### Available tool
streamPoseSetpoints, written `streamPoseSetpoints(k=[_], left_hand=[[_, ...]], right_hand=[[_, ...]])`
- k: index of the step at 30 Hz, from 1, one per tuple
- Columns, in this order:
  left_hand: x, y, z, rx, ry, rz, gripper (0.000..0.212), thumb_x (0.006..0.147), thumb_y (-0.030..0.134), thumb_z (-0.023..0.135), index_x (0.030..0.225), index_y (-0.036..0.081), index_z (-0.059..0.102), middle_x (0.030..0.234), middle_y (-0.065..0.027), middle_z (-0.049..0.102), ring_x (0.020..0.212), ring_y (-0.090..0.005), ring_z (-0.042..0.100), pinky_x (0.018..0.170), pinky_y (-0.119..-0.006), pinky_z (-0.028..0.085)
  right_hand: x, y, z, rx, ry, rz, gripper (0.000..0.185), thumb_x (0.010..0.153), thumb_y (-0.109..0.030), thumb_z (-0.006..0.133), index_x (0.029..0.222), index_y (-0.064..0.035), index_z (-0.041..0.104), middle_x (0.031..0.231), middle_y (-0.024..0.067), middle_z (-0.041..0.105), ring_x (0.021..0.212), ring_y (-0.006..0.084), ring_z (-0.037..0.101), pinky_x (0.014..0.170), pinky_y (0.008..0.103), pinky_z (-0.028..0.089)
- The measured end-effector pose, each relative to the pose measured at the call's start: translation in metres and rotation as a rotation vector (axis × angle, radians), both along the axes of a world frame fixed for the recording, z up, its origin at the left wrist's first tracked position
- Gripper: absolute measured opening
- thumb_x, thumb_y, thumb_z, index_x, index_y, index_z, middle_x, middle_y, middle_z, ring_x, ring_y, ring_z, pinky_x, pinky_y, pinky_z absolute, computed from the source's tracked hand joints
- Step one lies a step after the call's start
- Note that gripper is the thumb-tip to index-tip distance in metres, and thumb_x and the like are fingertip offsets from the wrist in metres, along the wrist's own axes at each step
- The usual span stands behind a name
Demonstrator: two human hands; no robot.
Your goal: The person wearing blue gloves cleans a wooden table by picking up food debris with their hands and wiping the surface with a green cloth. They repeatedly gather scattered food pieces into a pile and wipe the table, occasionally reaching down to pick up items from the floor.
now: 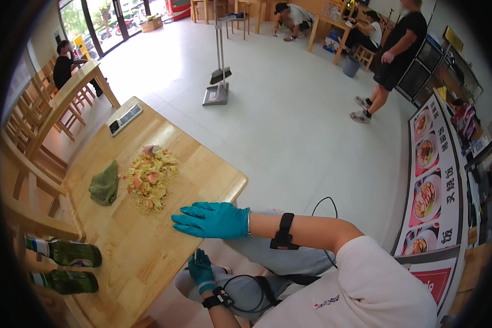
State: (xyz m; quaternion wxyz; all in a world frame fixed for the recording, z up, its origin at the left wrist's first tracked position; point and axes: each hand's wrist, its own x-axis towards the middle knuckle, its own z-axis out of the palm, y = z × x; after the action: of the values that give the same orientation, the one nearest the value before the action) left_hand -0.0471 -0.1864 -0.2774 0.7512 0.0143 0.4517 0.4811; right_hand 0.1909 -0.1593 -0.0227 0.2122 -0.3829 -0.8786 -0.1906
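Observation:
My right hand (211,220), in a teal glove, rests palm down at the edge of a light wooden table (147,254). Its fingers are slightly spread and hold nothing visible. Lower down, my left hand (200,268), gloved alike, is beside the table's edge near my leg; its grip is unclear. Beyond the right fingertips lies a loose heap of yellow food scraps (152,178) with pinkish pieces and scattered crumbs. A crumpled green cloth (104,186) sits beside the heap, apart from both hands.
Two green glass bottles (76,253) stand at the table's left side near a wooden chair (37,213). What looks like a phone (126,119) lies at the far end. A broom and dustpan (218,92) stand on the floor. Several people are around the room.

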Motion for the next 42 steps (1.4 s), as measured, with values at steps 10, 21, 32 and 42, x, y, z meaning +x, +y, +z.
streamPoseSetpoints(k=[10,21,32,42], left_hand=[[0.055,-0.008,0.019,1.026,1.765,-1.323,0.024,0.080,0.017,0.059,0.099,0.003,0.056,0.083,-0.0122,0.062,0.074,-0.0294,0.058,0.064,-0.037,0.048],[0.248,-0.005,-0.002,0.051,0.649,-1.281,0.037,0.089,0.029,0.050,0.119,0.008,0.050,0.102,-0.0057,0.060,0.087,-0.0149,0.058,0.077,-0.028,0.043],[0.317,0.074,-0.320,-0.243,1.228,-1.121,0.065,0.073,0.034,0.070,0.124,0.009,0.040,0.099,-0.0105,0.059,0.079,-0.0206,0.058,0.069,-0.036,0.046],[0.370,0.061,-0.387,0.130,1.646,-0.902,0.039,0.070,0.022,0.074,0.096,0.003,0.053,0.080,-0.0066,0.053,0.071,-0.0186,0.050,0.068,-0.033,0.044]], right_hand=[[-0.009,0.002,-0.036,0.064,0.379,0.018,0.033,0.079,-0.012,0.053,0.112,-0.0111,0.052,0.120,0.0076,0.051,0.111,0.0258,0.049,0.090,0.0350,0.044],[0.291,0.010,-0.143,-0.055,0.985,-0.505,0.032,0.082,-0.008,0.048,0.114,-0.0068,0.052,0.109,0.0068,0.057,0.089,0.0196,0.057,0.070,0.0318,0.049],[0.449,-0.059,-0.228,0.004,2.874,-0.615,0.038,0.091,-0.019,0.044,0.122,0.0025,0.045,0.113,0.0140,0.056,0.099,0.0174,0.054,0.087,0.0271,0.044],[0.456,-0.069,-0.213,0.159,3.166,-0.635,0.034,0.089,-0.010,0.042,0.123,-0.0054,0.041,0.085,0.0005,0.047,0.072,0.0118,0.044,0.061,0.0257,0.038]])
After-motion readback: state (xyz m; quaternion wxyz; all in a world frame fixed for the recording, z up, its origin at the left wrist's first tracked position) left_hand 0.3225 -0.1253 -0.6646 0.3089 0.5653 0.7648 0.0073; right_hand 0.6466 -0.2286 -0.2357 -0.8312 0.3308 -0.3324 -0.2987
